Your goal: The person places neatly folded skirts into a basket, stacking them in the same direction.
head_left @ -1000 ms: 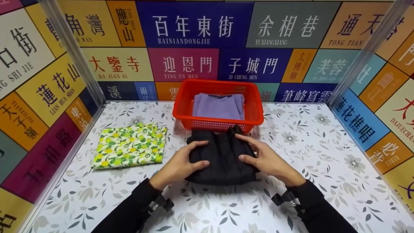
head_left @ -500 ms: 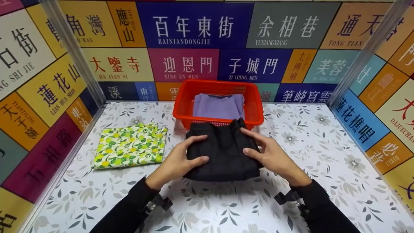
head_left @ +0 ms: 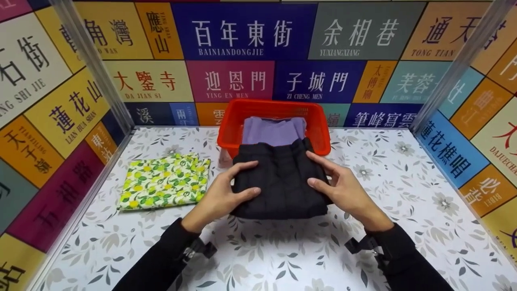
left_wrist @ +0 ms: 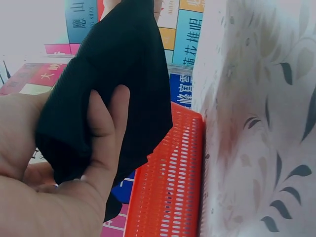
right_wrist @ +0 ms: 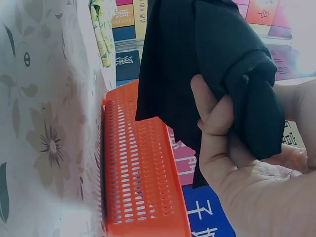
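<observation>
A folded black garment [head_left: 280, 182], its kind not clear from the folds, is held up between both hands in the head view. My left hand [head_left: 226, 190] grips its left edge, thumb on top and other fingers curled beneath, as the left wrist view shows. On the right edge my right hand [head_left: 343, 188] grips it the same way, with fingers under the cloth in the right wrist view. The garment's far edge overlaps the front of a red plastic basket [head_left: 326, 139]. Inside the basket lies a folded purple cloth [head_left: 274, 131], its near part hidden.
Left of the hands, a folded cloth with a lemon print [head_left: 163, 184] lies on the leaf-patterned table covering [head_left: 387, 190]. Panels with printed characters [head_left: 246, 30] wall in the table at the back and both sides.
Both hands have raised the black garment off the table and moved it forward, so it now covers most of the basket's front. The lemon-print cloth and the basket have stayed put.
</observation>
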A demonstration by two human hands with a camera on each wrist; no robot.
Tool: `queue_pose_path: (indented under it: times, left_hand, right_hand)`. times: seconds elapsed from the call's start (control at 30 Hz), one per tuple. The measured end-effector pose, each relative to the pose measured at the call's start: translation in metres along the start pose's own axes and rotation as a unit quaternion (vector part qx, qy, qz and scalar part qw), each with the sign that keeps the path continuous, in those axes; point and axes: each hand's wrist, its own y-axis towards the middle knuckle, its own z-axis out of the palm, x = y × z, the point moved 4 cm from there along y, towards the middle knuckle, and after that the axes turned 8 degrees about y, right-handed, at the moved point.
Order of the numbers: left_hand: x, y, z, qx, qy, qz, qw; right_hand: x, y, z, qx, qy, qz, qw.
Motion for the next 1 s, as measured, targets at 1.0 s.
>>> queue_pose_path:
  times: [1.0]
  left_hand:
    - [-0.002, 0.112, -0.037, -0.069, -0.017, -0.007, 0.9974]
  right_hand:
    - [0.005, 0.103, -0.027, -0.07, 0.066, 0.031, 0.995]
